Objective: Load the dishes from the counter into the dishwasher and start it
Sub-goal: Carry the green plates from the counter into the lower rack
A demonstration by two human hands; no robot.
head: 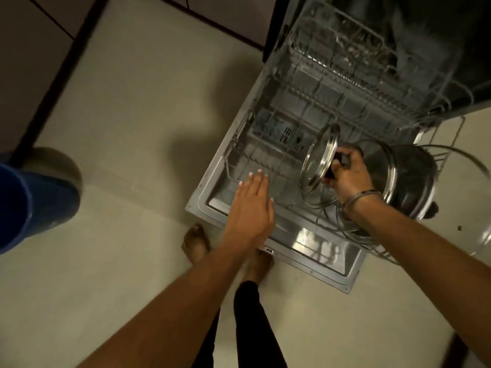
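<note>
Dishwasher (332,107) stands open, door (313,248) dropped flat toward my feet, lower rack (265,160) pulled out over it. Upper rack further back, blurred; something glassy may sit in it, cannot tell what.

Steel pot (409,179) lies on its side at the right end of the lower rack, mouth turned toward me. Wire loops beside it, right edge of view, too smeared to read.

Glass lid (318,166), steel-rimmed, is up on edge over the rack tines, just left of the pot, tilted. Cannot tell whether its rim is seated between tines or hanging above them.

Risks, as I judge them:
- Lid is glass and on edge. If I let go before the rim drops into a slot, it may roll or tip flat onto the tines, or knock the pot.
- Pot and lid sit close; crowding could stop the lid from standing.
- My bare feet are right at the door's front lip. A dropped lid lands there.
- Leaning weight on the open door could strain it.

Right hand (348,173): fingers curled tight round the lid's dark knob, bangle at the wrist.

Left hand (252,208): fingers (256,181) straight, together, palm down, holding nothing, over the rack's front-left part. Whether touching or hovering, cannot tell.
</note>
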